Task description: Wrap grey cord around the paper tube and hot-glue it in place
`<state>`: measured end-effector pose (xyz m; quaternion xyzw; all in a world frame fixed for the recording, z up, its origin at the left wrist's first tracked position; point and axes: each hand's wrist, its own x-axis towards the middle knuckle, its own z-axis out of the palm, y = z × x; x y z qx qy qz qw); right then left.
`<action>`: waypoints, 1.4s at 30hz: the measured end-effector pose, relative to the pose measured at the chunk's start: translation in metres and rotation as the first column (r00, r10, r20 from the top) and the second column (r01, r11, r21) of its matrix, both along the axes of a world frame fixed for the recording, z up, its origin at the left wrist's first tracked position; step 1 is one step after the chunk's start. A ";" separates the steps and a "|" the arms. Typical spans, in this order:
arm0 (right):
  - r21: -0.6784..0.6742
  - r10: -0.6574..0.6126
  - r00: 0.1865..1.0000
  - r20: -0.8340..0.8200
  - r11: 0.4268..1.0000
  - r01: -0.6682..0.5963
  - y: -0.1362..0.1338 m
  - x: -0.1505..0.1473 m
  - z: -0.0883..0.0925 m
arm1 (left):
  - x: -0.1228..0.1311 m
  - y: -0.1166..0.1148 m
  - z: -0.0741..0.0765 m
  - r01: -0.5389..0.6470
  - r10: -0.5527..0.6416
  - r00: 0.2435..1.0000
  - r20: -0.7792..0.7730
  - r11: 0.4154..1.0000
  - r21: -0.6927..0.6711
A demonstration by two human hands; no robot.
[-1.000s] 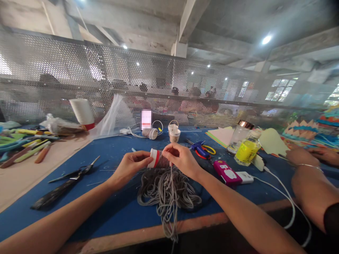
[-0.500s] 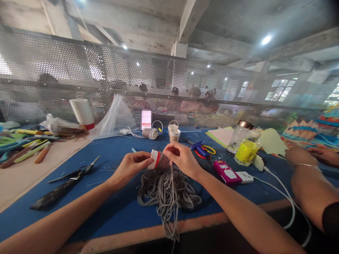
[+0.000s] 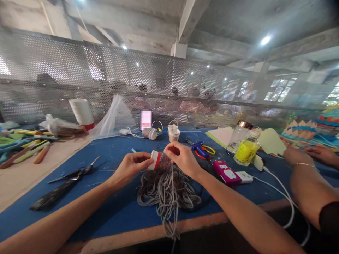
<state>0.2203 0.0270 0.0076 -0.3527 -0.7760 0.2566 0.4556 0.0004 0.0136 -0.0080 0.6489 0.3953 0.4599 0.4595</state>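
While left hand (image 3: 131, 166) clamps red-banded, cord-wrapped cup (image 3: 159, 161), right hand (image 3: 183, 160) fingers pinch grey cord (image 3: 166, 192).

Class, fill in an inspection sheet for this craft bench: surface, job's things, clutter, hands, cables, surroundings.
Surface: blue mat-covered table, orange front edge.
Job's things: loose pile of grey cord; above it a small white red-banded cup, partly wound with that cord.
Clutter: black scissors, blue glue gun, yellow-liquid bottle, stacked white paper cups.
Hands: left hand grips the cup; right hand pinches cord against it with its fingers.
Cables: white cable runs from a white plug at the pink plastic block off the table's front.
Surroundings: perforated metal screen behind; a co-worker's arm at right.
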 end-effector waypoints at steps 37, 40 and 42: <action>0.091 -0.073 0.996 0.043 0.993 0.069 0.005 0.001 -0.004 | -0.003 0.000 -0.003 0.053 -0.054 0.998 -0.034 0.998 -0.020; 0.098 -0.078 0.996 0.053 0.993 0.073 0.005 0.001 -0.004 | -0.003 -0.001 -0.001 0.062 -0.063 0.997 -0.037 0.998 -0.023; 0.101 -0.081 0.995 0.058 0.992 0.075 0.005 0.002 -0.003 | -0.003 -0.001 -0.002 0.066 -0.067 0.997 -0.040 0.998 -0.021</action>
